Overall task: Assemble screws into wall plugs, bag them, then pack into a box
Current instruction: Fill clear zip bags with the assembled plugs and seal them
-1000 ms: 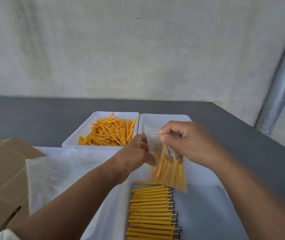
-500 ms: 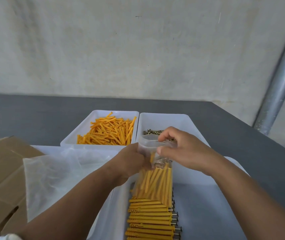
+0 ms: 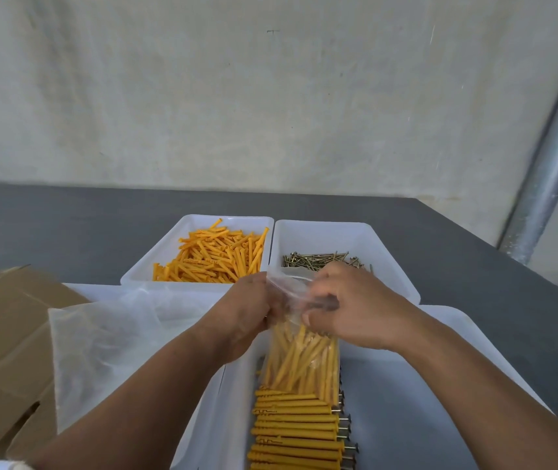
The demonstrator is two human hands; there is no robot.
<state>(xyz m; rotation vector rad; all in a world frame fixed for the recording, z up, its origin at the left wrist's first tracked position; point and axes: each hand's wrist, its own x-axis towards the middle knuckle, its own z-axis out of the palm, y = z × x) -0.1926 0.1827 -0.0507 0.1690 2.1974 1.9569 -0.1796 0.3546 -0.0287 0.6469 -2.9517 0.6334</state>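
Observation:
A clear plastic bag (image 3: 303, 361) filled with orange wall plugs with screws hangs upright over the near white tray (image 3: 454, 337). My left hand (image 3: 243, 310) pinches the bag's top edge from the left. My right hand (image 3: 352, 307) grips the same top edge from the right, fingers pressed on the opening. Below the bag, a row of assembled plugs with screws (image 3: 296, 432) lies in the tray, screw heads pointing right.
At the back stand a white bin of loose orange plugs (image 3: 213, 256) and a white bin of screws (image 3: 325, 261). A pile of empty clear bags (image 3: 111, 337) lies in a tray on the left. Flattened cardboard (image 3: 2, 344) lies at far left. A metal pole (image 3: 555, 150) rises at right.
The bag swung from tilted and blurred to hanging upright and lowered toward the tray. Both hands moved closer together on its top edge.

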